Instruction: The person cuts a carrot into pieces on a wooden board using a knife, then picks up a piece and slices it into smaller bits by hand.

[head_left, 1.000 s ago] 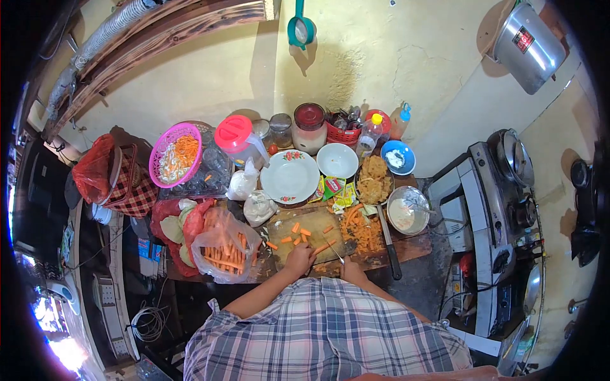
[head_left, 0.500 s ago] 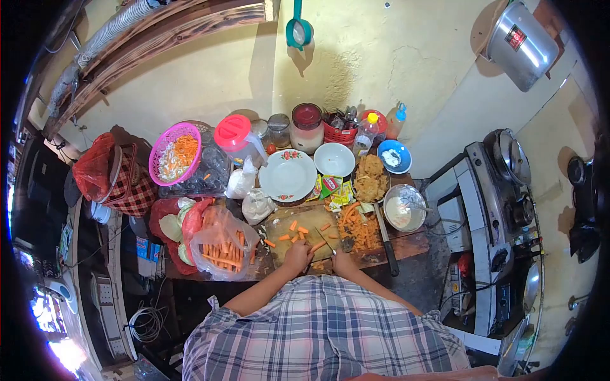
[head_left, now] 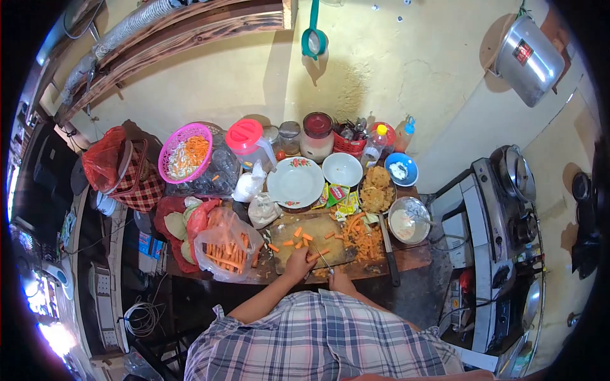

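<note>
My left hand [head_left: 297, 264] is closed on a carrot [head_left: 319, 254] near the front edge of a wooden cutting board [head_left: 324, 228]. In my right hand [head_left: 342, 282] is a small knife [head_left: 326, 262], its blade by the carrot and pointing up to the left. Its handle is hidden in my fist. Several cut carrot pieces [head_left: 298, 232] lie on the board beyond my left hand. A heap of finer carrot bits [head_left: 367, 241] covers the board's right side. Beside that heap rests a larger knife with a black handle [head_left: 393, 270].
To the left are a clear bag of carrots [head_left: 223, 257] and a red bag with cabbage [head_left: 176, 225]. Behind the board stand a floral plate [head_left: 295, 180], a white bowl [head_left: 342, 167] and fried food [head_left: 377, 192]. A batter bowl [head_left: 403, 227] and a stove [head_left: 505, 203] are at right.
The view has shifted, so the whole scene sits slightly lower and further right. Both hands stay near the board's front edge, still holding the carrot and the knife.
</note>
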### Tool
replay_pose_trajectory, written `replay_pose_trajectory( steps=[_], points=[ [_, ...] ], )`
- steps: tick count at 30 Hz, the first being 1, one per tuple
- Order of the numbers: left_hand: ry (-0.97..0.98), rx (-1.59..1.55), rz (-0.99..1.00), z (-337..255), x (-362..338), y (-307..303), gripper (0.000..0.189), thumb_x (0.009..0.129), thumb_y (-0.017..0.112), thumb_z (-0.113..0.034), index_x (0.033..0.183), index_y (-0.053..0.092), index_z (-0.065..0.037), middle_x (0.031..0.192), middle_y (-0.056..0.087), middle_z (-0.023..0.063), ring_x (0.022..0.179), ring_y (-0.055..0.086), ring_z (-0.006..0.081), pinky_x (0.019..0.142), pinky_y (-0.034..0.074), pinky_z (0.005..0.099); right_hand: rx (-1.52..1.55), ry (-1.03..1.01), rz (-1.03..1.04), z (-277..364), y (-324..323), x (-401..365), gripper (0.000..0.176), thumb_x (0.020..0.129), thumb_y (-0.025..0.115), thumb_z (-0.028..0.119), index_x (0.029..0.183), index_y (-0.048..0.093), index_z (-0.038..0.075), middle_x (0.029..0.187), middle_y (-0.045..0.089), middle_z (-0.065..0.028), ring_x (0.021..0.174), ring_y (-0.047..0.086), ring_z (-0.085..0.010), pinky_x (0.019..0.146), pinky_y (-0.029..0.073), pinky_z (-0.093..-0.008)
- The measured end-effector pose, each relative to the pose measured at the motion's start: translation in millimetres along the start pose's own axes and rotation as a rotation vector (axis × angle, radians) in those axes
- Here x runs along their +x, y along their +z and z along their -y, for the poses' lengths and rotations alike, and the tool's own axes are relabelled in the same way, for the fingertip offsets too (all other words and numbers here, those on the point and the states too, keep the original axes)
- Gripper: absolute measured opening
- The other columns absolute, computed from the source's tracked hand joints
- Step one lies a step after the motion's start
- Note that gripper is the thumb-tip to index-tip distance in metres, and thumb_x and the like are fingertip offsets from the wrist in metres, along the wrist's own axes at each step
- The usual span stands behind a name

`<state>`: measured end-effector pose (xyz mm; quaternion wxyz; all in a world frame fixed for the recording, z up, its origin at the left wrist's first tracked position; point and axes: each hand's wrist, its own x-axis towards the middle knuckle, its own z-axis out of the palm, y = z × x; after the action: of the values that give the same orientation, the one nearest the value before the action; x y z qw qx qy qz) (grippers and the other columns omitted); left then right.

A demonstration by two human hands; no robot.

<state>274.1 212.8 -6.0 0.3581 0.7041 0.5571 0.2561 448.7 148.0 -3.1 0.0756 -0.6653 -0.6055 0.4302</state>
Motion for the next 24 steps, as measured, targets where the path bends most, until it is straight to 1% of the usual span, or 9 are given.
replay_pose_trajectory(
  steps=[2, 5, 6, 8, 10, 12, 15, 21, 24],
  points=[
    [-0.074, -0.055, 0.008, 2.4, -6.2, -3.2, 0.026, 0.072, 0.071, -0.018, 0.087, 0.056, -0.002, 0.078, 0.059, 0.0139, 0.074, 0.059, 0.0326, 0.064, 0.046, 0.0409, -0.031, 0.034, -0.023, -0.5, 8.0, -2.0, 0.027, 0.089, 0.047, 0.019, 0.099, 0.044, -0.005, 0.073, 0.059, -0.0314, 0.071, 0.06, -0.0471, 0.063, 0.047, -0.0546],
    [0.117, -0.016, 0.051, 18.2, -2.9, -5.2, 0.027, 0.073, 0.07, -0.015, 0.088, 0.053, -0.001, 0.081, 0.058, 0.0159, 0.075, 0.057, 0.0331, 0.066, 0.046, 0.0401, -0.025, 0.045, -0.125, 10.4, 2.8, -5.6, 0.025, 0.088, 0.047, 0.018, 0.099, 0.047, -0.004, 0.075, 0.06, -0.0305, 0.073, 0.059, -0.0477, 0.067, 0.047, -0.0542],
    [0.119, -0.013, 0.059, 22.0, -1.7, -9.3, 0.027, 0.073, 0.07, -0.015, 0.088, 0.053, -0.001, 0.081, 0.058, 0.0159, 0.075, 0.057, 0.0331, 0.066, 0.046, 0.0401, -0.018, 0.051, -0.127, 8.9, 6.0, -3.4, 0.025, 0.088, 0.047, 0.018, 0.099, 0.047, -0.004, 0.075, 0.06, -0.0305, 0.073, 0.059, -0.0477, 0.067, 0.047, -0.0542],
    [0.331, -0.067, 0.075, 29.1, -1.8, -15.5, 0.027, 0.072, 0.069, -0.014, 0.091, 0.054, -0.001, 0.086, 0.057, 0.0164, 0.079, 0.057, 0.0332, 0.068, 0.045, 0.0393, -0.06, 0.085, -0.138, 5.9, 14.1, -1.5, 0.025, 0.088, 0.047, 0.019, 0.1, 0.048, -0.003, 0.078, 0.06, -0.0301, 0.075, 0.059, -0.0475, 0.069, 0.047, -0.0541],
    [0.315, -0.091, 0.153, 37.7, 0.9, -20.0, 0.026, 0.073, 0.067, -0.013, 0.094, 0.056, -0.001, 0.086, 0.057, 0.0156, 0.082, 0.056, 0.0331, 0.069, 0.046, 0.0392, -0.057, 0.122, -0.171, 20.6, 10.8, -10.4, 0.025, 0.088, 0.048, 0.019, 0.099, 0.049, -0.003, 0.079, 0.061, -0.0297, 0.077, 0.06, -0.0467, 0.069, 0.047, -0.0536],
    [0.493, -0.01, 0.143, 46.3, 6.7, -24.4, 0.023, 0.075, 0.066, -0.012, 0.093, 0.057, -0.002, 0.087, 0.056, 0.0147, 0.083, 0.056, 0.0326, 0.07, 0.047, 0.0393, -0.063, 0.082, -0.253, 27.7, 13.1, -11.9, 0.028, 0.086, 0.05, 0.017, 0.1, 0.048, -0.007, 0.071, 0.059, -0.0299, 0.068, 0.059, -0.0471, 0.062, 0.048, -0.0529],
    [0.557, -0.066, 0.089, 52.9, 11.0, -25.9, 0.021, 0.076, 0.065, -0.014, 0.091, 0.058, -0.002, 0.087, 0.055, 0.0134, 0.082, 0.056, 0.0321, 0.07, 0.048, 0.0395, -0.093, 0.128, -0.317, 30.6, 23.0, -6.9, 0.026, 0.086, 0.05, 0.019, 0.095, 0.05, -0.006, 0.071, 0.059, -0.0296, 0.069, 0.059, -0.0471, 0.062, 0.048, -0.0529],
    [0.443, -0.077, 0.173, 58.9, 12.4, -27.3, 0.022, 0.077, 0.067, -0.016, 0.09, 0.058, -0.001, 0.085, 0.055, 0.014, 0.08, 0.057, 0.032, 0.068, 0.046, 0.0391, -0.086, 0.168, -0.368, 43.9, 27.4, -4.0, 0.025, 0.087, 0.049, 0.02, 0.093, 0.05, -0.004, 0.073, 0.059, -0.0298, 0.072, 0.059, -0.0467, 0.065, 0.048, -0.0532],
    [0.444, -0.101, 0.18, 62.0, 14.8, -27.0, 0.022, 0.077, 0.066, -0.017, 0.089, 0.058, -0.001, 0.084, 0.054, 0.0137, 0.078, 0.056, 0.0321, 0.066, 0.046, 0.039, -0.12, 0.202, -0.346, 46.2, 26.4, -0.9, 0.025, 0.087, 0.049, 0.02, 0.093, 0.05, -0.004, 0.074, 0.059, -0.0302, 0.073, 0.059, -0.0468, 0.066, 0.047, -0.0535]
  ],
)
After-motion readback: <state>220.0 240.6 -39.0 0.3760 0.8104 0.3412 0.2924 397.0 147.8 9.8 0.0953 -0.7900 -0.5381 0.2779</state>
